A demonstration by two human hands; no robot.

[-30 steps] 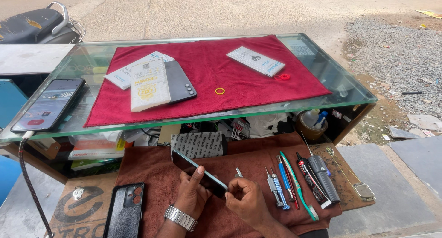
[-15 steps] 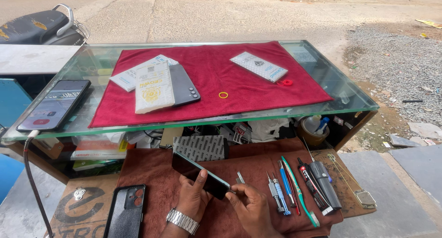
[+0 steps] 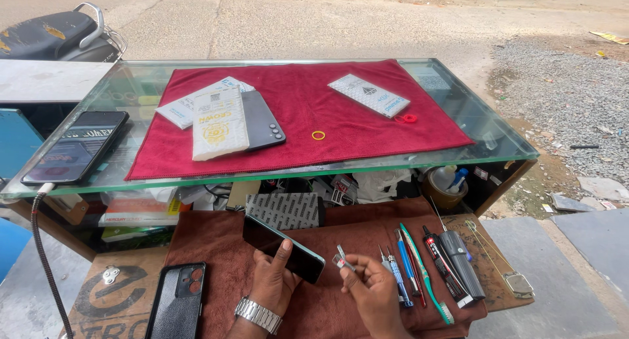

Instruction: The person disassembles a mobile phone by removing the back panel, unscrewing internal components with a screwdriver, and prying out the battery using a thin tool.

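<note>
Phone (image 3: 283, 248) in left hand (image 3: 272, 283): glossy black glass face, smooth. Small tool (image 3: 342, 259) in right hand (image 3: 373, 293) — shiny, probably metal; too small to be sure. Wristwatch (image 3: 258, 315): polished metal links. Brown cloth (image 3: 216, 237) matt, napped; red cloth (image 3: 295, 116) likewise. Counter top (image 3: 485, 139) — clear, reflective glass.

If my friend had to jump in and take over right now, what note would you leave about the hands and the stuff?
Left hand: holds a dark phone tilted above the brown cloth, thumb on its screen.
Right hand: pinches a small metal tool just beside the phone's end, not touching it.
Nearby: a row of screwdrivers, a toothbrush and a black tube to the right; a phone in a black case to the left.
Done: phone lifted, tool picked up.
Left: the tool has not yet met the phone.
</note>
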